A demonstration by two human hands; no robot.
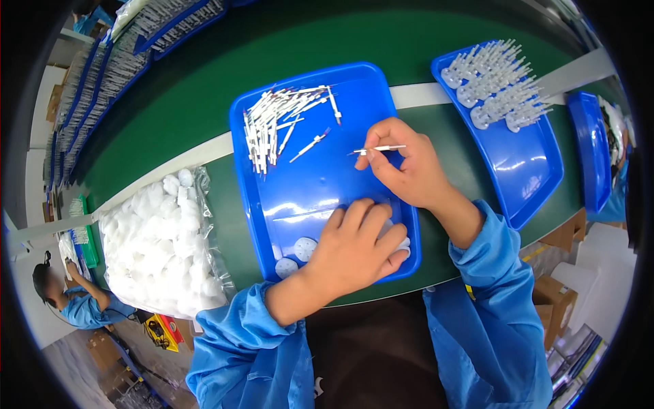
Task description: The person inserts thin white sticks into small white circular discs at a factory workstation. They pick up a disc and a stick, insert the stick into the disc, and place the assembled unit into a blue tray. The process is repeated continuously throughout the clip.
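Between the thumb and fingers of my right hand (pixel 415 163) is a slim white rod (pixel 387 148) with a thin dark end, lying nearly level above the tray. This blue tray (pixel 300 184) stands in front of me. A heap of similar white rods (pixel 276 123), some with reddish tips, fills its far left part, and one loose rod (pixel 310 145) lies apart. My left hand (pixel 354 249) is down in the near right part, fingers curled over pale round discs with small holes; its fingertips are partly hidden. Two more discs, one of them this pale disc (pixel 304 249), lie left of that hand.
Left of the tray sits a clear bag of white pieces (pixel 163 238). To the right, another blue tray (pixel 524 177) carries upright clear-based stems (pixel 497 82); beyond it is a narrower blue bin (pixel 591 153). Filled blue trays line the far left. A person (pixel 88 300) works at left.
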